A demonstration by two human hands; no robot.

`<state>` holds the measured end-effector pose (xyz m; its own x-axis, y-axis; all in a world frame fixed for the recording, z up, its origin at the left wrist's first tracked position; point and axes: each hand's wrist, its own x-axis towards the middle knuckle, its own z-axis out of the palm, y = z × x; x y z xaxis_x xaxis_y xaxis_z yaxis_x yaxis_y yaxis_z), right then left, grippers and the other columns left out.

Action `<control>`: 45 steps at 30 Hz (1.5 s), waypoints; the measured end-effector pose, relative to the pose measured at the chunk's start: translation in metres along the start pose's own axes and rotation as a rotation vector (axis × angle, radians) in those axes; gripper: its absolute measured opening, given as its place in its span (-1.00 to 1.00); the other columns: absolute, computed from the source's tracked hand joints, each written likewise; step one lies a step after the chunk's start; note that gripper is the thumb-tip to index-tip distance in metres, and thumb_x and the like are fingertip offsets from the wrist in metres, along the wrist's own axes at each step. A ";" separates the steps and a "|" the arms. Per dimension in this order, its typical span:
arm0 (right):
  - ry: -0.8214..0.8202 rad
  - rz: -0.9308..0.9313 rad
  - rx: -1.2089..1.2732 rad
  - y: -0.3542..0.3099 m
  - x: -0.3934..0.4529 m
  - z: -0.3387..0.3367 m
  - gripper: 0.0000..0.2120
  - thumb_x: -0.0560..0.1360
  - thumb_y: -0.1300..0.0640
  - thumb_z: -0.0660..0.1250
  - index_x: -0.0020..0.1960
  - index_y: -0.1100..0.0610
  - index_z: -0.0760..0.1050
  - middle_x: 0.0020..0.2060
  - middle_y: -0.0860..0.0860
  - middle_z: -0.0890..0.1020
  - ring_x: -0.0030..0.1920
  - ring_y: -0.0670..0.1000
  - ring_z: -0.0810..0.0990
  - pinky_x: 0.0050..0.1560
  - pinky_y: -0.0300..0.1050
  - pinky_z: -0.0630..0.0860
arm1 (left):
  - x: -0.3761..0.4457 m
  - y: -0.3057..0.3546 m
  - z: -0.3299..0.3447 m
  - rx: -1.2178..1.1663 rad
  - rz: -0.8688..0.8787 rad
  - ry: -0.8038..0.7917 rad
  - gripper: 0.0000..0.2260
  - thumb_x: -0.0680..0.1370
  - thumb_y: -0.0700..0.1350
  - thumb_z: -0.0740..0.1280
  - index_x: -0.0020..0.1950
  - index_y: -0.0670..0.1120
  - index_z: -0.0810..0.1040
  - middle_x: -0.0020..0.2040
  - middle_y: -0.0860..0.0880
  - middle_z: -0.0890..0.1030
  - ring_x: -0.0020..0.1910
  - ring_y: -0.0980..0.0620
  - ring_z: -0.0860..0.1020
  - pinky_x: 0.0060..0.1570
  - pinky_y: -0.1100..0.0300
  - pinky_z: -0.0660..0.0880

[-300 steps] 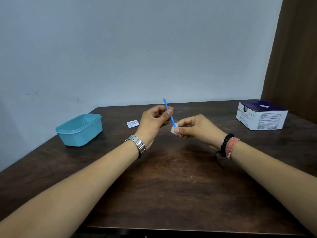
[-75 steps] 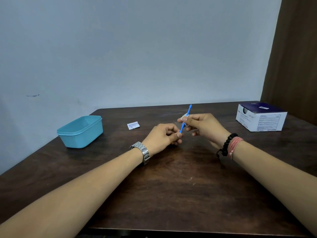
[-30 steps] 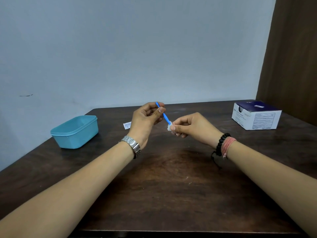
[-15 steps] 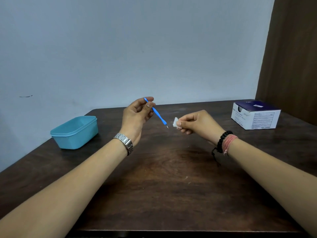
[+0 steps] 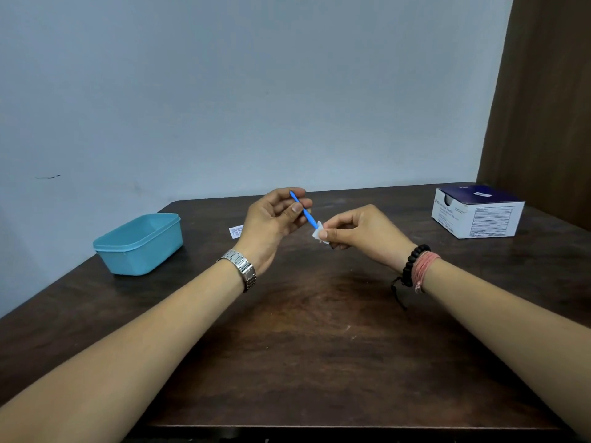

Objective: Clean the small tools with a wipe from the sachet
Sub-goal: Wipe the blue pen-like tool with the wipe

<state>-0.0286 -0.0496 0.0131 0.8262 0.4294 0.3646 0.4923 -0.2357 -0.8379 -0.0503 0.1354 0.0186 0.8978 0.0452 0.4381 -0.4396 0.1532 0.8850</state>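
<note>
A thin blue tool (image 5: 307,214) is pinched between the thumb and fingers of my left hand (image 5: 274,222), slanting down to the right above the table. Its lower tip goes into a small folded white wipe (image 5: 318,233), which my right hand (image 5: 358,231) pinches between thumb and forefinger. Both hands are raised over the middle of the dark wooden table (image 5: 307,340). A torn white sachet (image 5: 236,232) lies flat on the table behind my left hand, partly hidden by it.
A light blue plastic tub (image 5: 140,243) stands at the left side of the table. A white and dark blue cardboard box (image 5: 476,211) sits at the far right. A pale wall rises behind the table, and a brown panel stands at the right.
Half a second ago the blue tool's tip was clear of the wipe. My left hand has moved right, and the tip is now inside the wipe again.
</note>
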 end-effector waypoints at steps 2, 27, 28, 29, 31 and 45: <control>0.020 -0.012 0.046 0.000 0.000 0.000 -0.88 0.44 0.08 0.49 -0.10 0.13 0.71 -0.32 0.00 0.71 -0.32 -0.19 0.61 -0.23 -0.33 0.52 | -0.002 -0.003 0.004 0.008 -0.018 -0.037 -0.83 0.58 -0.36 0.25 0.05 -0.16 0.56 -0.16 -0.01 0.70 -0.12 0.07 0.67 -0.10 0.26 0.57; -0.098 0.064 0.149 0.004 0.001 0.005 -0.94 0.46 0.13 0.47 -0.11 0.09 0.72 -0.18 0.05 0.74 -0.18 -0.07 0.67 -0.11 -0.24 0.62 | -0.004 0.000 0.000 0.248 0.048 -0.151 -0.79 0.56 -0.29 0.32 0.10 -0.01 0.59 -0.09 -0.03 0.71 -0.02 0.01 0.65 0.12 0.01 0.57; -0.097 0.068 0.137 0.004 0.001 0.005 -0.92 0.46 0.13 0.48 -0.10 0.12 0.71 -0.19 0.05 0.74 -0.19 -0.10 0.67 -0.14 -0.26 0.60 | -0.004 -0.001 0.000 0.257 0.045 -0.157 -0.78 0.57 -0.28 0.32 0.11 0.00 0.59 -0.07 -0.04 0.71 -0.02 0.01 0.65 0.12 0.01 0.57; -0.093 0.070 0.124 0.005 0.000 0.005 -0.89 0.46 0.12 0.48 -0.08 0.15 0.71 -0.19 0.04 0.74 -0.22 -0.14 0.65 -0.18 -0.29 0.58 | -0.005 -0.001 0.002 0.251 0.035 -0.162 -0.77 0.57 -0.26 0.32 0.14 0.02 0.59 -0.03 -0.04 0.71 -0.02 0.01 0.65 0.11 0.03 0.58; -0.061 0.076 0.130 0.005 0.001 0.004 -0.86 0.46 0.11 0.48 -0.05 0.17 0.70 -0.26 -0.02 0.71 -0.29 -0.20 0.59 -0.27 -0.33 0.52 | -0.005 -0.002 0.005 0.181 -0.017 -0.161 -0.75 0.59 -0.22 0.30 0.22 0.04 0.56 0.05 -0.04 0.69 0.00 0.01 0.65 0.04 0.11 0.59; 0.303 0.101 0.503 0.005 0.014 -0.014 -0.84 0.48 0.15 0.44 0.00 0.22 0.65 -0.28 -0.04 0.64 -0.33 -0.14 0.51 -0.37 -0.32 0.45 | -0.012 -0.019 0.015 0.577 -0.119 -0.263 -0.93 0.53 -0.26 0.39 -0.10 -0.10 0.59 -0.23 -0.10 0.66 -0.25 0.03 0.60 -0.16 0.21 0.55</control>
<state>-0.0103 -0.0565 0.0192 0.9400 0.1413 0.3106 0.2779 0.2112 -0.9371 -0.0528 0.1174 -0.0011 0.9368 -0.1944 0.2908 -0.3472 -0.4168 0.8400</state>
